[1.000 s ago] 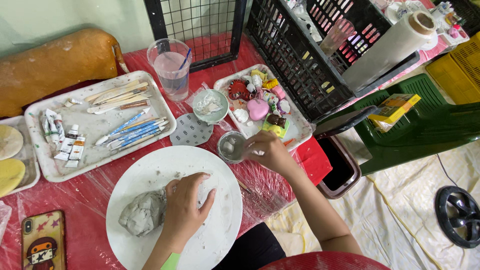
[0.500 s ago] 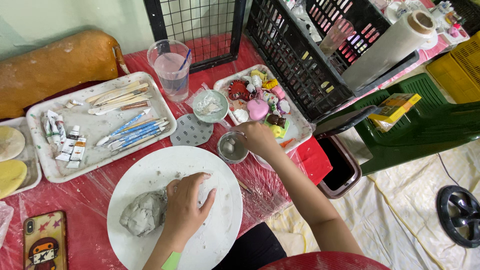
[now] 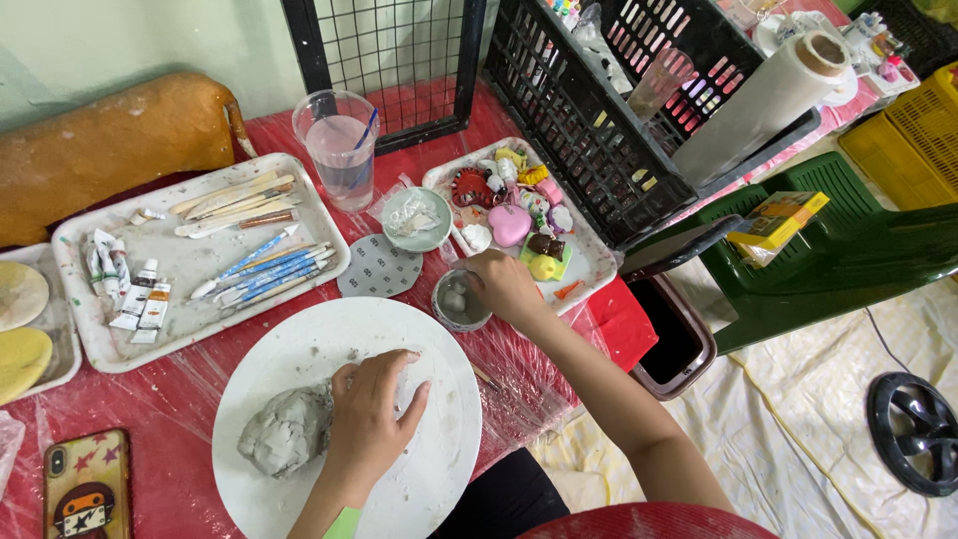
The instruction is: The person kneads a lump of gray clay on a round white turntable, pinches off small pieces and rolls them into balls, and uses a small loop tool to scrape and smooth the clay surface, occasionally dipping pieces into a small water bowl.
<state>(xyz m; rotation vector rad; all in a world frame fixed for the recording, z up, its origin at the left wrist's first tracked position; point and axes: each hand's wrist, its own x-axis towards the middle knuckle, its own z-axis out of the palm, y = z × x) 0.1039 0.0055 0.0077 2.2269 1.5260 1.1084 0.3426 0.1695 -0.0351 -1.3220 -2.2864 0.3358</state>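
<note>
Grey clay lump [image 3: 286, 429] unmoved, left hand [image 3: 371, 419] still flat on it; right hand [image 3: 504, 284] shifted, fingers curled at one small cup [image 3: 461, 300].

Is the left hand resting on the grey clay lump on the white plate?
Yes, the left hand lies on the right side of the grey clay lump on the white plate.

Ahead of you a plastic cup of cloudy water [image 3: 340, 148] stands by a white tray of brushes and paint tubes [image 3: 195, 256]. A phone [image 3: 75, 485] lies at your near left, a black crate [image 3: 639, 95] beyond.
</note>
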